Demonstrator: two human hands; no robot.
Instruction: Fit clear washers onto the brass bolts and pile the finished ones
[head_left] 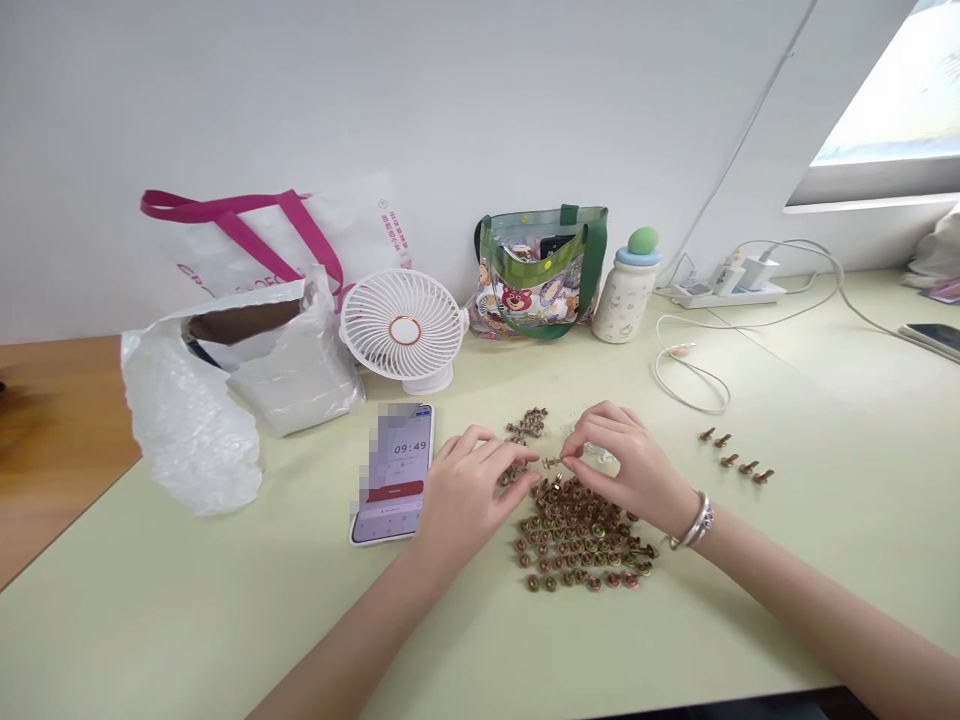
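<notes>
Small brass-coloured screws point(577, 548) with washers stand in rough rows on the pale green table, packed more densely toward the back. Above their far edge, my right hand point(626, 460) pinches one small screw point(553, 462) between thumb and forefinger, its shaft pointing left. Facing it, my left hand point(469, 485) is open, thumb and forefinger apart just short of the screw's tip. A loose heap of screws point(531, 422) lies beyond my left fingertips, partly covered by them. Clear plastic point(600, 453) shows behind my right hand, mostly hidden.
Left of my left hand lies a phone point(397, 470) showing a timer. Behind stand a white fan point(405, 330), an opened plastic mailer point(202, 400), a green-trimmed bag point(536, 280) and a bottle point(624, 300). Several separate screws point(729, 460) and a cable point(694, 405) are at right.
</notes>
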